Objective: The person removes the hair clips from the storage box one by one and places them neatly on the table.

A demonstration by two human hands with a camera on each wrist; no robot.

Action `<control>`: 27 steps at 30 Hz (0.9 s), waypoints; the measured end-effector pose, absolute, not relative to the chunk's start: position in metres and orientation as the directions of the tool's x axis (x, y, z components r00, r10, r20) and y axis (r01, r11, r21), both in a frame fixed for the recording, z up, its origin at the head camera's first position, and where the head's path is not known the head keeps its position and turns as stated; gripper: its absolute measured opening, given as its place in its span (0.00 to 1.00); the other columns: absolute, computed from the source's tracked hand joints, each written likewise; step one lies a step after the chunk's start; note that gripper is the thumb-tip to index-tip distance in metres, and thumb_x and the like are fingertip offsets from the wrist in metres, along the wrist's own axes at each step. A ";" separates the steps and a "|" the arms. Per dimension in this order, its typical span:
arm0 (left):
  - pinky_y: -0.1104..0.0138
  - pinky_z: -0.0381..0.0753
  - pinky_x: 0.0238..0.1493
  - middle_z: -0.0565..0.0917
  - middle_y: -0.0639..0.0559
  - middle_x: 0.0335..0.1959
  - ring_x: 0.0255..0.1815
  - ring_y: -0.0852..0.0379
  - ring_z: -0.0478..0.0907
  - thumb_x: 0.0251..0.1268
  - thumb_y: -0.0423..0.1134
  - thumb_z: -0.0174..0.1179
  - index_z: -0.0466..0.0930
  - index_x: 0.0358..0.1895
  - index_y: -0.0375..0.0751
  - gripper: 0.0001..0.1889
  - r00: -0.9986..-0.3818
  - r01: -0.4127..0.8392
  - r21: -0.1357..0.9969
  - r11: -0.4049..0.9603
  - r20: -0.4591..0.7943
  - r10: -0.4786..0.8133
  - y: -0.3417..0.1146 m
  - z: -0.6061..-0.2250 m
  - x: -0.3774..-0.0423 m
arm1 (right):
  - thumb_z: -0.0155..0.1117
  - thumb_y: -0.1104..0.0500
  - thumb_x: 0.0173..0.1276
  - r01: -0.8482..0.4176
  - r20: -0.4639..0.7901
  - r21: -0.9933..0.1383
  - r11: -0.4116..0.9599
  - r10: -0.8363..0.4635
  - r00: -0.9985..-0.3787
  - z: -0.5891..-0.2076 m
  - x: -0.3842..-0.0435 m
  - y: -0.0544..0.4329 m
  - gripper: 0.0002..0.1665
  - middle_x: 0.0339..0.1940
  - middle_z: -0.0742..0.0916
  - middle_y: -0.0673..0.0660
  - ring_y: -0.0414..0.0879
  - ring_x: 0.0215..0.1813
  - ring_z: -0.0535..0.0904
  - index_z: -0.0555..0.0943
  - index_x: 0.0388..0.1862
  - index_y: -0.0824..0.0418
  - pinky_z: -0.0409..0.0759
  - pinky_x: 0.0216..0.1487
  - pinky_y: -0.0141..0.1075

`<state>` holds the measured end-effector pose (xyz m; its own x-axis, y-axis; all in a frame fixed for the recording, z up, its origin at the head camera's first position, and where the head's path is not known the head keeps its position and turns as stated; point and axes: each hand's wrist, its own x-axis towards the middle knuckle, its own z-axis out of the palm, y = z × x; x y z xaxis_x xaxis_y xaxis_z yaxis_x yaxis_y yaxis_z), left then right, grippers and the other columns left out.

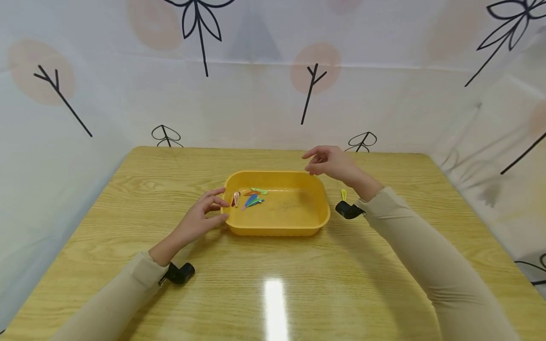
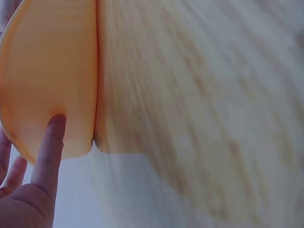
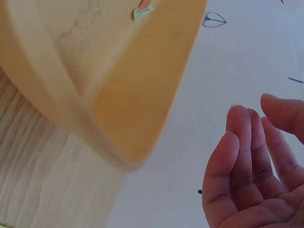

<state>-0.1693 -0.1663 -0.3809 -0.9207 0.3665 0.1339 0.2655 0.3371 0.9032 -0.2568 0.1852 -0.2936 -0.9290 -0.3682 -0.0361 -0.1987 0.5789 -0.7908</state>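
A yellow plastic tray (image 1: 277,231) stands on the wooden table. Several colourful snap hair clips (image 1: 251,201) lie in its left part, among them blue, green, orange and pale pink ones. At the tray's left end, my left hand (image 1: 204,215) spreads its fingers along the rim. One fairly straight finger (image 2: 50,152) touches the outer wall in the left wrist view. Raised over the far right corner of the tray, my right hand (image 1: 330,163) has loosely bent fingers and holds nothing. A yellow hair clip (image 1: 343,194) lies on the table below the right wrist.
The wooden table (image 1: 204,298) reaches back to a white patterned cloth (image 1: 256,104) behind it. Dark wrist cameras sit under the left cuff (image 1: 181,273) and the right cuff (image 1: 349,210).
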 end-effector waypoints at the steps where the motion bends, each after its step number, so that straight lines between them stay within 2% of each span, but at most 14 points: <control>1: 0.50 0.73 0.55 0.58 0.42 0.69 0.58 0.37 0.68 0.62 0.32 0.60 0.74 0.46 0.27 0.13 -0.921 0.265 0.902 0.340 0.133 0.366 -0.165 -0.377 -0.167 | 0.64 0.59 0.64 -0.197 -0.041 -0.796 0.573 -0.376 -0.926 -0.294 -0.257 0.184 0.21 0.37 0.82 0.60 0.59 0.41 0.78 0.76 0.55 0.62 0.80 0.45 0.43; 6: 0.48 0.72 0.55 0.58 0.38 0.69 0.57 0.36 0.68 0.62 0.29 0.59 0.74 0.45 0.27 0.11 -0.920 0.277 0.892 0.357 0.139 0.367 -0.162 -0.369 -0.164 | 0.64 0.61 0.64 -0.192 -0.055 -0.814 0.548 -0.403 -0.914 -0.296 -0.259 0.176 0.20 0.38 0.82 0.62 0.61 0.42 0.78 0.76 0.54 0.63 0.78 0.48 0.48; 10: 0.50 0.73 0.55 0.59 0.44 0.69 0.57 0.39 0.69 0.62 0.33 0.61 0.75 0.45 0.29 0.13 -0.919 0.286 0.891 0.354 0.150 0.365 -0.167 -0.383 -0.171 | 0.63 0.62 0.64 -0.193 -0.056 -0.827 0.527 -0.420 -0.906 -0.297 -0.259 0.168 0.19 0.38 0.82 0.63 0.63 0.43 0.77 0.76 0.54 0.63 0.77 0.50 0.51; 13: 0.51 0.74 0.54 0.59 0.44 0.69 0.56 0.39 0.69 0.61 0.34 0.61 0.75 0.45 0.29 0.13 -0.918 0.292 0.889 0.353 0.157 0.364 -0.167 -0.383 -0.171 | 0.63 0.62 0.64 -0.187 -0.061 -0.836 0.515 -0.427 -0.902 -0.299 -0.260 0.163 0.19 0.38 0.82 0.64 0.64 0.44 0.77 0.76 0.54 0.63 0.76 0.51 0.52; 27: 0.52 0.73 0.55 0.59 0.45 0.69 0.57 0.39 0.69 0.62 0.34 0.61 0.74 0.45 0.28 0.13 -0.921 0.275 0.898 0.344 0.144 0.362 -0.169 -0.385 -0.171 | 0.63 0.66 0.62 -0.198 -0.054 -0.866 0.459 -0.479 -0.876 -0.312 -0.264 0.135 0.18 0.34 0.82 0.62 0.62 0.41 0.78 0.77 0.52 0.65 0.79 0.48 0.48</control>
<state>-0.1711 -0.1688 -0.3846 -0.9211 0.3619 0.1437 0.2752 0.3439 0.8978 -0.2642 0.1355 -0.3117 -0.8763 -0.4788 -0.0540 -0.1975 0.4593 -0.8660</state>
